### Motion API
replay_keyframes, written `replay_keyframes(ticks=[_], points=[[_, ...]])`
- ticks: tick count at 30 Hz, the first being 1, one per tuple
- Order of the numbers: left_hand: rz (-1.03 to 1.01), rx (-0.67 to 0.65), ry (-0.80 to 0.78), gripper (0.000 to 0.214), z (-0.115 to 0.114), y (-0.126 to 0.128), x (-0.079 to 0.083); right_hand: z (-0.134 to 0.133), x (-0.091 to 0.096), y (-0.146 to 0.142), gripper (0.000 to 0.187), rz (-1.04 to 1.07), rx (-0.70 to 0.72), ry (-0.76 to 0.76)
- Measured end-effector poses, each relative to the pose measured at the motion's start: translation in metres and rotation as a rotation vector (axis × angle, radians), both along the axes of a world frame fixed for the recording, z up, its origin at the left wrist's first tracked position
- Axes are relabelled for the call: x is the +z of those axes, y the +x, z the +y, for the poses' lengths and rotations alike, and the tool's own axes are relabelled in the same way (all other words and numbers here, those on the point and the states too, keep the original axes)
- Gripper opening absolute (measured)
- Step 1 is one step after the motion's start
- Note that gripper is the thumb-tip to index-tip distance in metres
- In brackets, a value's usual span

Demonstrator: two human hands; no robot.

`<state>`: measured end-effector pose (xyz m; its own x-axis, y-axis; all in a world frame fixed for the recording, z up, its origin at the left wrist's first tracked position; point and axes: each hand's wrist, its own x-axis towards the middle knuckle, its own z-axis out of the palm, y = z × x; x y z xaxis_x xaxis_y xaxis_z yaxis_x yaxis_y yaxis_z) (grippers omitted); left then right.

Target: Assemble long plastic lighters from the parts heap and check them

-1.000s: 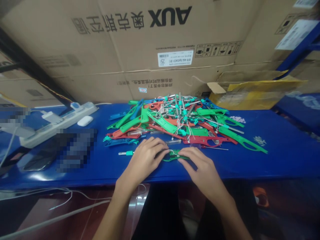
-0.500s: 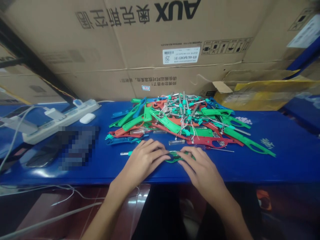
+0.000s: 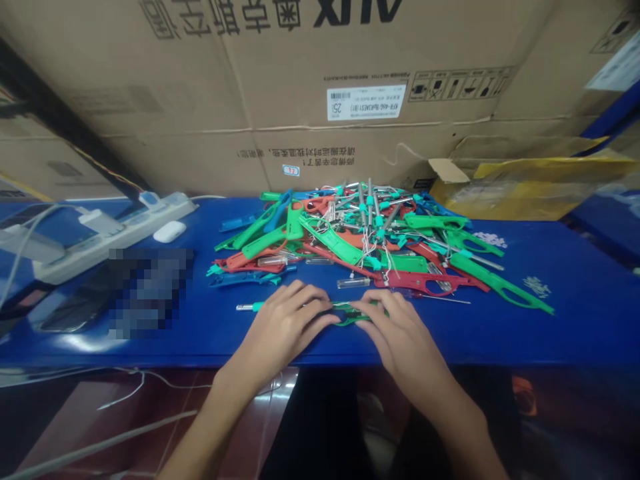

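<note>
Low over the blue table (image 3: 500,340), a green long-nosed lighter (image 3: 356,320) lies crosswise between my hands, its casing mostly covered by fingers. Its metal nozzle tube (image 3: 245,307), with a teal collar, sticks out to the left. My left hand (image 3: 290,323) is closed on the nozzle side, thumb and fingertips at the casing. On the other end, my right hand (image 3: 400,327) pinches the casing with bent fingers. A thin pale wire or rod shows between the fingertips. Just beyond is a clear fuel tank (image 3: 353,283), near a thin screwdriver (image 3: 450,299).
A pile of green, red and blue lighter casings (image 3: 330,243) with metal tubes spreads behind my hands. Small screws (image 3: 536,287) and pale bits (image 3: 490,239) lie right. Left are a power strip (image 3: 120,243), a white earbud case (image 3: 169,231) and a phone (image 3: 75,310). Cardboard boxes (image 3: 200,100) stand behind.
The view has tilted slightly, so the background sits a little higher. My hands stay at the lighter with almost the same grip; only small finger shifts show.
</note>
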<state>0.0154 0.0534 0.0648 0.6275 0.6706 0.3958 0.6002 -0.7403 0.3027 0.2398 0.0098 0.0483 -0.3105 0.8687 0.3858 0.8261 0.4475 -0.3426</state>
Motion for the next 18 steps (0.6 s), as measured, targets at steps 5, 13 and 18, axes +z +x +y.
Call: replay_keyframes(ticks=[5, 13, 18], points=[[0.025, 0.017, -0.009, 0.021, -0.0003, 0.0009, 0.0012, 0.0006, 0.0, -0.0013, 0.027, -0.032, 0.008, 0.029], [0.024, 0.014, 0.041, 0.021, -0.0033, 0.0001, 0.0014, 0.0, -0.0017, -0.0026, 0.027, -0.037, 0.003, 0.048], [0.006, -0.012, 0.084, 0.02, -0.0038, 0.0004, -0.0011, 0.0009, -0.0029, -0.0006, 0.028, -0.019, 0.025, 0.038]])
